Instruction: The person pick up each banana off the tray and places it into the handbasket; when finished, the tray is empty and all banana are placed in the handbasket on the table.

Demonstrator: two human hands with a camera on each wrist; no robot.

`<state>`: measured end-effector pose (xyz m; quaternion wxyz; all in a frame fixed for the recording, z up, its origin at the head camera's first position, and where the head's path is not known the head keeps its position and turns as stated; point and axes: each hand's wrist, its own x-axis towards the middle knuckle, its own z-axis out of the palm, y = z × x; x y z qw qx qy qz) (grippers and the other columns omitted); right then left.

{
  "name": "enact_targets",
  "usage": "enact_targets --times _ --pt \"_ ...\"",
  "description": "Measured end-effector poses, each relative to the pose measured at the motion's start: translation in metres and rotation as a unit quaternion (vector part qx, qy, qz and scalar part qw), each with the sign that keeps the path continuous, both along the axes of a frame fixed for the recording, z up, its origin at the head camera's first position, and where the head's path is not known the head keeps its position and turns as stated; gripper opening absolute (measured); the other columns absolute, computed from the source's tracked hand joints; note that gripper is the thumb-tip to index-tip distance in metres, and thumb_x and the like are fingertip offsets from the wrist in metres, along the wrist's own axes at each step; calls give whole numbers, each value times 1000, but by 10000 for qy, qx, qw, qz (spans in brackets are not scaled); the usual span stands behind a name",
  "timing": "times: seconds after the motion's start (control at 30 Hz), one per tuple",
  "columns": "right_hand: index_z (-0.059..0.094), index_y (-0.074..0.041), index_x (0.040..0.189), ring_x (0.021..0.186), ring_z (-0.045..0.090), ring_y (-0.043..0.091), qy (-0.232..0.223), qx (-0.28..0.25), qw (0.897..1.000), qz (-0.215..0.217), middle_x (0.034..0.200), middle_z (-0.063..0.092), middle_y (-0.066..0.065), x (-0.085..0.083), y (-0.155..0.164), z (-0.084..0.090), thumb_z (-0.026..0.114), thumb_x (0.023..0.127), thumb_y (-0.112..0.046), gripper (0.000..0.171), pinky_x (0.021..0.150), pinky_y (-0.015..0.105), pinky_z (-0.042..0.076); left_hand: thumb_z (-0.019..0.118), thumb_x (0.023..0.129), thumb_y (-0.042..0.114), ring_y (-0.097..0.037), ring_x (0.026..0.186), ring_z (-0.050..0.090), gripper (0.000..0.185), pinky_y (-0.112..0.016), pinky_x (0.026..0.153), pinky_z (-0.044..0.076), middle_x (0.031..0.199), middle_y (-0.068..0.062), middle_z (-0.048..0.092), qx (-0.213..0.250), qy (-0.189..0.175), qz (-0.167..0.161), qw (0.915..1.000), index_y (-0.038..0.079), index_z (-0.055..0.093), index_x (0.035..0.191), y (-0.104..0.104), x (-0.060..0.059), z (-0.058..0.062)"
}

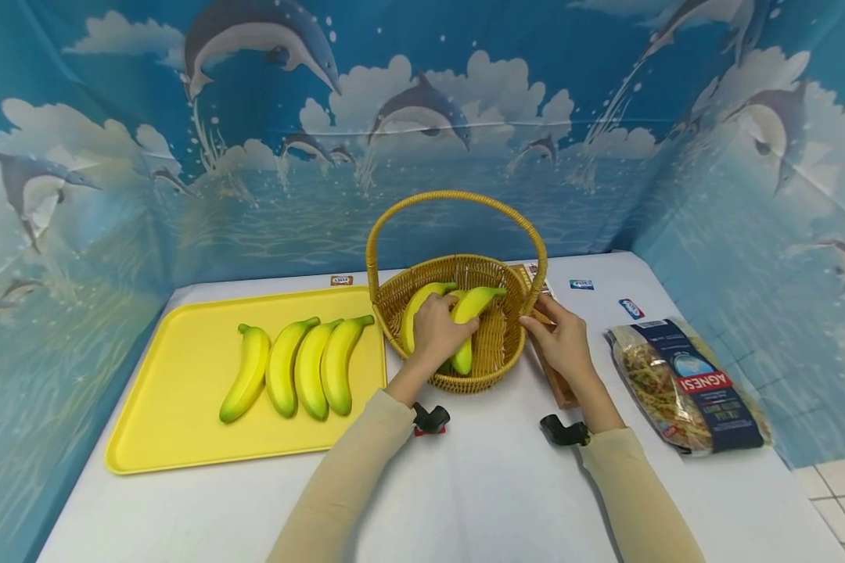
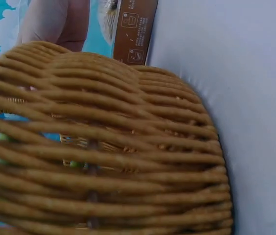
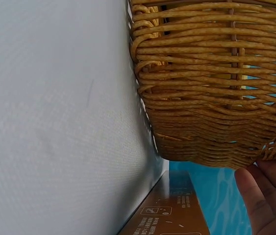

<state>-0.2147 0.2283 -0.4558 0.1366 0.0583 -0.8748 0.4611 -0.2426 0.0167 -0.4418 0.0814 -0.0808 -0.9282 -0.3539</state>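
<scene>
A wicker basket with a tall arched handle stands on the white table, holding yellow bananas with green tips. My left hand reaches in over its near rim, fingers and thumb around a banana. Another banana lies just left of that hand, which partly covers the fruit. At the right side, my right hand pinches the basket rim near the handle's foot. In the right wrist view, the fingers reach up beside the woven wall. Woven wall fills much of the left wrist view.
Left of the basket is a yellow tray bearing several bananas. A brown box lies partly behind the basket and right hand. An Agnesi pasta bag lies at the right. Small wrapped packets dot the table's back.
</scene>
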Motion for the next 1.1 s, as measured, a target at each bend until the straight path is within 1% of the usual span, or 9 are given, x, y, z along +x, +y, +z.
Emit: enact_targets --times 0.17,0.37,0.5,0.6,0.73,0.83,0.93,1.0,1.1 --pt "51 -8 142 116 61 42 34 13 10000 -17 137 57 21 0 -1 -1 63 95 -23 51 90 50 53 75 82 36 -24 92 61 52 -36 77 48 109 -11 66 -285 -18 32 9996 7 67 124 0 0 -2" --pt "51 -7 142 114 62 43 90 -29 10000 24 136 57 22 1 -1 -2 63 96 -23 51 88 47 53 75 82 39 -25 98 62 49 -43 87 47 108 -10 67 -753 -39 89 9971 6 69 118 4 1 -2" --pt "50 -7 143 114 63 41 73 -42 10000 8 136 57 22 1 -1 -1 63 95 -22 51 87 45 53 74 83 40 -26 99 62 48 -42 87 48 108 -11 66 -902 -110 104 9958 5 70 116 4 1 -3" --pt "51 -8 143 117 61 40 64 -37 10000 -12 137 57 21 1 -2 0 64 95 -22 51 88 45 53 74 84 40 -26 99 61 47 -41 85 49 108 -12 66 -996 -195 50 9948 5 70 113 5 0 -4" --pt "51 -8 142 122 59 38 69 -12 10000 -46 137 57 20 1 -1 0 64 95 -22 51 90 46 53 73 84 42 -25 94 61 42 -39 80 50 102 -10 65 -1185 -221 -7 9927 6 71 105 6 0 -5" --pt "52 -8 142 119 60 39 87 7 10000 -41 136 58 20 1 -1 -1 64 95 -23 51 89 47 53 73 85 42 -24 91 62 39 -39 77 51 101 -10 65 -1284 -210 13 9915 6 71 101 7 0 -5" --pt "52 -7 141 118 60 40 121 8 9999 -17 136 58 21 1 -1 -2 64 95 -22 50 89 49 53 72 86 43 -24 92 62 41 -39 78 51 103 -10 65 -1288 -237 17 9914 6 71 103 7 1 -4" --pt "52 -7 141 119 60 40 150 11 9999 -21 135 58 21 0 -1 -2 64 95 -22 50 89 49 53 72 86 43 -25 95 63 44 -40 80 52 107 -11 65 -1248 -227 -3 9919 6 71 110 7 2 -4" --pt "52 -7 141 120 59 39 190 18 9998 -11 135 58 21 0 -2 -2 64 95 -22 50 89 49 53 71 87 39 -26 102 63 46 -41 85 52 114 -12 66 -1027 -25 -75 9947 6 69 119 5 3 -3"
